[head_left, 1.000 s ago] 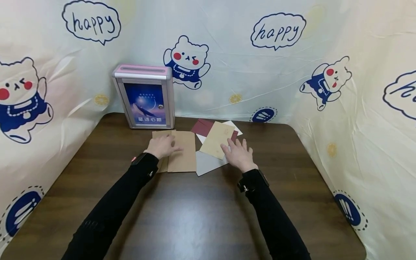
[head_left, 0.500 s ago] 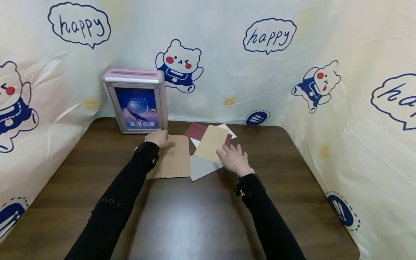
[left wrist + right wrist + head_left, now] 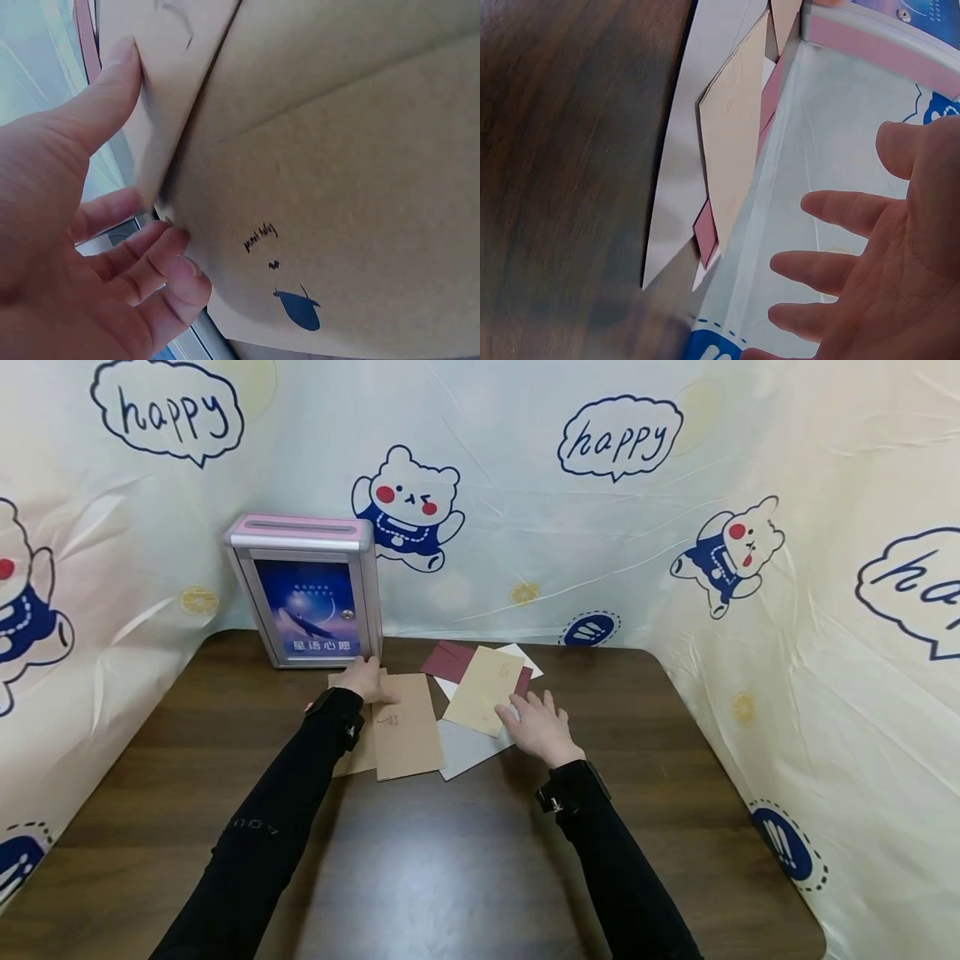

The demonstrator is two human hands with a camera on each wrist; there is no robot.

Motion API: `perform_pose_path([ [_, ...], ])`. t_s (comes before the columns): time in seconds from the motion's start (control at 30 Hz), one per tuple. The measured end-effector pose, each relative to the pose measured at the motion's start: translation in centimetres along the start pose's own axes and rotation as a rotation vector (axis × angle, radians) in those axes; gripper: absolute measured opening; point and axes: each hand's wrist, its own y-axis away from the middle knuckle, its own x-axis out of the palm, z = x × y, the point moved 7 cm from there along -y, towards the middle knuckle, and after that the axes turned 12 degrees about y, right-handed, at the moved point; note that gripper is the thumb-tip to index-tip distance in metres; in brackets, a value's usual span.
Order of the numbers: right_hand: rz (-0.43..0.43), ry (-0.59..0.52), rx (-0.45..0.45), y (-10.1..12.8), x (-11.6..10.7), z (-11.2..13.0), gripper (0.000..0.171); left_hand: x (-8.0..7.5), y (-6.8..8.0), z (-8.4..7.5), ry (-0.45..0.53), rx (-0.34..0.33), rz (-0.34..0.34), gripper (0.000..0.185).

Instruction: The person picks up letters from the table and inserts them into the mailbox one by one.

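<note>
My left hand [image 3: 360,680] pinches the top left corner of a brown kraft envelope [image 3: 408,735], thumb above and fingers beneath in the left wrist view. Partly under it lies another brown envelope [image 3: 360,225], printed with a dark blue shape and small writing. To the right is an overlapping pile: a cream envelope [image 3: 486,689] on top, a grey envelope [image 3: 467,752], a maroon envelope [image 3: 447,660] and a white one [image 3: 522,655]. My right hand [image 3: 885,255], fingers spread, is beside the pile's right side and holds nothing.
A silver and pink slotted box [image 3: 315,602] with a blue door stands at the back left, just behind my left hand. The brown wooden table [image 3: 420,877] is bounded by a printed cloth [image 3: 487,527] at the back and sides.
My left hand has moved from the brown envelopes' upper middle to their top edge and taken hold of one, which has turned slightly. The right hand has stayed nearly still beside the pile.
</note>
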Motion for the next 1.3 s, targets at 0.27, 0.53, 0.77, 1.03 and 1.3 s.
perform_pose_path([
  [0.27,0.009,0.002,-0.022,0.0,0.3,0.9,0.065,-0.6,1.2,0.3,0.069,-0.009,0.002,0.097],
  [0.53,0.026,-0.006,-0.037,-0.2,0.3,1.5,0.064,-0.9,1.3,0.7,0.204,0.046,0.027,0.075],
  [0.77,0.021,-0.031,-0.078,-0.1,-0.1,2.0,0.059,-1.6,1.3,0.2,0.149,0.134,0.016,0.066],
  [1.03,0.066,-0.088,-0.150,-0.1,0.5,3.1,0.060,-2.6,2.3,-1.3,0.205,0.195,0.019,0.064],
  [1.3,0.106,-0.174,-0.259,-0.3,0.7,4.6,0.061,-3.8,3.3,-3.0,0.354,0.214,0.065,0.056],
])
